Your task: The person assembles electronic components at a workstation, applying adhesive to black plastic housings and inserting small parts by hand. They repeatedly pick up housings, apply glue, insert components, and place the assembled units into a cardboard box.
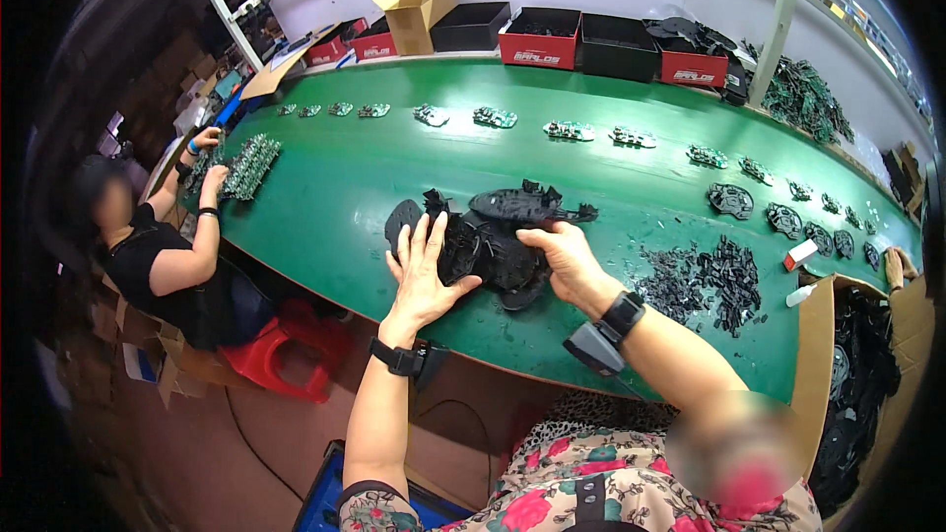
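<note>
A heap of black moulded plastic parts (488, 256) lies in front of me on the green work table (335, 207). My left hand (422, 274) rests on the heap's left side, its fingers spread over the parts. To the right, my right hand (572, 261) pinches the edge of an elongated black plastic shell (522, 205) between thumb and fingers. This shell is at the heap's far side, with small tabs sticking up along it. A rounded black piece (402, 224) shows just beyond my left fingertips. What lies under my left palm is hidden.
Small black pieces (724, 286) are scattered right of the heap. Green circuit boards (495, 117) stand in a row across the table, beside black shells (729, 200). A carton of black parts (857, 374) stands at right. A co-worker (177, 236) handles boards at left. Boxes (540, 37) line the back.
</note>
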`<control>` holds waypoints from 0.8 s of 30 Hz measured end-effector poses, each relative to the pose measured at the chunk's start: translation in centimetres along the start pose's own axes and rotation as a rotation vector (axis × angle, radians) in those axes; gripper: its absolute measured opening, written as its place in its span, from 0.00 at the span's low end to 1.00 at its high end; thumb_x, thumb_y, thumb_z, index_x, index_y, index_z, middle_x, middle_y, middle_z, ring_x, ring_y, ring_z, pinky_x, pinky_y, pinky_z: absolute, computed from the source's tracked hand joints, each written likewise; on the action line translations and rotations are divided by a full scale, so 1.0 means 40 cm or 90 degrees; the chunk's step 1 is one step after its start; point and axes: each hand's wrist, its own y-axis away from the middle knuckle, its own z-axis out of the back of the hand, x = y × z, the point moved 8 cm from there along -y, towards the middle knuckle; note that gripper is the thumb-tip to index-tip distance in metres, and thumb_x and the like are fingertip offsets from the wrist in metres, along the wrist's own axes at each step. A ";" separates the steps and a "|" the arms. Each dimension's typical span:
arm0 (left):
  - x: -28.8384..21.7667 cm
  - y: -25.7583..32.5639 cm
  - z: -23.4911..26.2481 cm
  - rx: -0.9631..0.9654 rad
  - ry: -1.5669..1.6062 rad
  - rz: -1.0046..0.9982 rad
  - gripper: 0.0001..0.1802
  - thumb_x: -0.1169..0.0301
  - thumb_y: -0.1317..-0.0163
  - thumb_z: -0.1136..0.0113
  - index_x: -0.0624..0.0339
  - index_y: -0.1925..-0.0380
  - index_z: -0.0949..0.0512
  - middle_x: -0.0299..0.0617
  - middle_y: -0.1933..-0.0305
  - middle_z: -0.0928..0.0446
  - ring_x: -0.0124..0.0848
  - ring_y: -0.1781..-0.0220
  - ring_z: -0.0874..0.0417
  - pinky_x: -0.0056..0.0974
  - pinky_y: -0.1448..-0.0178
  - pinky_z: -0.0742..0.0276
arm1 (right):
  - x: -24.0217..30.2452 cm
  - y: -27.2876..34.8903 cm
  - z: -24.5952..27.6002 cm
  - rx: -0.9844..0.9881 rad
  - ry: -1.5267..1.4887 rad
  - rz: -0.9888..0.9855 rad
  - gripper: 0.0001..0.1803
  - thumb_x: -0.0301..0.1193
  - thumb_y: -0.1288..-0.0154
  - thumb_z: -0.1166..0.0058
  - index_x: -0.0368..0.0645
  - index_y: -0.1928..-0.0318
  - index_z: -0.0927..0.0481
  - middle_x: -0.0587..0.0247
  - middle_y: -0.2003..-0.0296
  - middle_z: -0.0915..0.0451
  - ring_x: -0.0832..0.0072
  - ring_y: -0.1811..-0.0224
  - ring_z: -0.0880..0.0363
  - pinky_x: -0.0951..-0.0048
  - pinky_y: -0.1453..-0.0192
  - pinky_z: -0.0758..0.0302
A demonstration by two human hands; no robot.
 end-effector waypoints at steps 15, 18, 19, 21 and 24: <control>0.006 0.064 0.004 -0.144 -0.064 -0.021 0.33 0.66 0.42 0.38 0.42 0.34 0.33 0.44 0.27 0.42 0.51 0.25 0.49 0.63 0.26 0.67 | 0.190 0.079 0.028 0.065 0.876 0.228 0.17 0.29 0.43 0.39 0.38 0.52 0.22 0.50 0.56 0.19 0.60 0.51 0.21 0.64 0.47 0.26; 0.037 0.052 0.015 -0.204 -0.021 0.013 0.29 0.66 0.39 0.41 0.44 0.36 0.31 0.40 0.29 0.39 0.47 0.25 0.47 0.61 0.26 0.66 | 0.168 0.030 -0.063 0.084 0.861 0.465 0.19 0.31 0.41 0.39 0.38 0.50 0.24 0.49 0.57 0.20 0.55 0.52 0.23 0.60 0.46 0.26; 0.049 0.048 0.019 -0.230 -0.015 0.031 0.25 0.64 0.36 0.43 0.46 0.38 0.29 0.38 0.30 0.37 0.45 0.26 0.46 0.60 0.25 0.66 | 0.147 -0.011 -0.085 0.076 0.875 0.422 0.22 0.33 0.42 0.38 0.36 0.49 0.24 0.48 0.57 0.20 0.55 0.52 0.22 0.60 0.46 0.26; 0.066 0.034 0.014 -0.241 0.008 0.028 0.26 0.65 0.38 0.40 0.43 0.39 0.28 0.39 0.30 0.37 0.47 0.26 0.47 0.62 0.26 0.67 | 0.104 -0.082 -0.114 0.070 0.880 0.317 0.25 0.35 0.43 0.37 0.35 0.47 0.25 0.45 0.55 0.20 0.53 0.51 0.21 0.61 0.46 0.25; 0.069 0.020 0.024 -0.220 -0.012 0.035 0.23 0.55 0.35 0.45 0.42 0.40 0.26 0.39 0.29 0.38 0.45 0.25 0.48 0.60 0.26 0.67 | 0.056 -0.156 -0.124 0.101 0.834 0.165 0.28 0.37 0.46 0.36 0.33 0.48 0.23 0.43 0.54 0.20 0.54 0.49 0.21 0.62 0.44 0.26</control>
